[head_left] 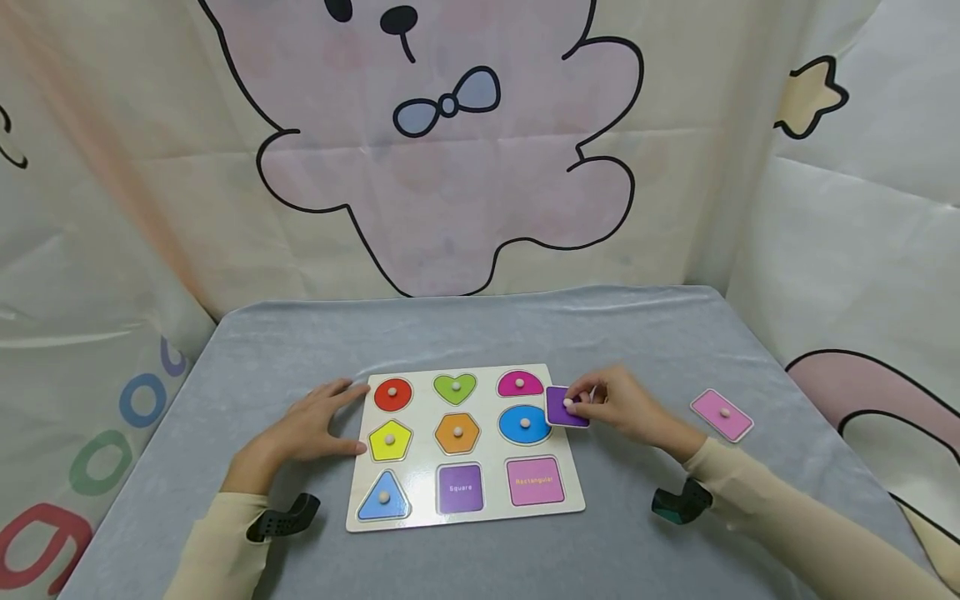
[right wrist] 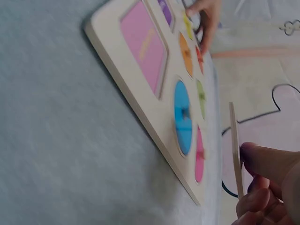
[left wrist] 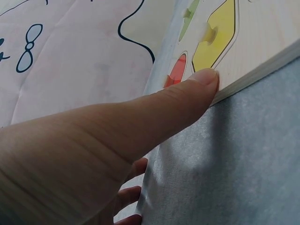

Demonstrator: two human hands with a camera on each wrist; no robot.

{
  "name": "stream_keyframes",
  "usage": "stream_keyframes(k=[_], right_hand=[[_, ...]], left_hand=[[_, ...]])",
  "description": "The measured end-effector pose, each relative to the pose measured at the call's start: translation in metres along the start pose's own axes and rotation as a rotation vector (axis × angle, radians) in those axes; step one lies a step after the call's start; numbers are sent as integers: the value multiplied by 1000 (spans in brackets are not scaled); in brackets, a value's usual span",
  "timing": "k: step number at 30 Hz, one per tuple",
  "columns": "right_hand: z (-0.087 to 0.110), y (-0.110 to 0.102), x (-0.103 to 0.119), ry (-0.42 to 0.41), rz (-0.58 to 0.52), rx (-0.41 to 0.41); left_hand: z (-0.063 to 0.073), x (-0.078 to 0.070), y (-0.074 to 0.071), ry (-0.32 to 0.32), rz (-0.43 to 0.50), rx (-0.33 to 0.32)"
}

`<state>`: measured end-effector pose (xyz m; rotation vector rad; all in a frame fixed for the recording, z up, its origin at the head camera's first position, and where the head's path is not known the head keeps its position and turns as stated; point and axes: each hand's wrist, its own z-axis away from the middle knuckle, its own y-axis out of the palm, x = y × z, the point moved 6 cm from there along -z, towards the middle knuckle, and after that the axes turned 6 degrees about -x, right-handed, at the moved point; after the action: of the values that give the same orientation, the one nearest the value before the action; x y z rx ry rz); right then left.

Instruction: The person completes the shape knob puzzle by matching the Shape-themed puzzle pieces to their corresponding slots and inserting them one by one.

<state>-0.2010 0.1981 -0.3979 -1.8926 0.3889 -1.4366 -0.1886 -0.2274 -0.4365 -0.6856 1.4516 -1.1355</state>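
A pale wooden shape puzzle board lies on the cloth, with knobbed pieces in most of its recesses. The recesses marked Square and Rectangular hold no piece. By its small knob, the right hand pinches a purple square piece, which overlaps the board's right edge in the head view. From the right wrist, the piece shows edge-on, raised over the board. At the board's left side the left hand rests with fingers spread, its thumb touching the edge near the yellow pentagon.
A pink rectangular piece with a knob lies on the grey-blue cloth, right of the board and beyond the right forearm. Printed curtains hang behind the table and on both sides. Each wrist wears a dark band.
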Motion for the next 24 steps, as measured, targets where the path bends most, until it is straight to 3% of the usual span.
stream_keyframes(k=[24], right_hand=[[10, 47, 27, -85, -90, 89]], left_hand=[[-1, 1, 1, -6, 5, 3]])
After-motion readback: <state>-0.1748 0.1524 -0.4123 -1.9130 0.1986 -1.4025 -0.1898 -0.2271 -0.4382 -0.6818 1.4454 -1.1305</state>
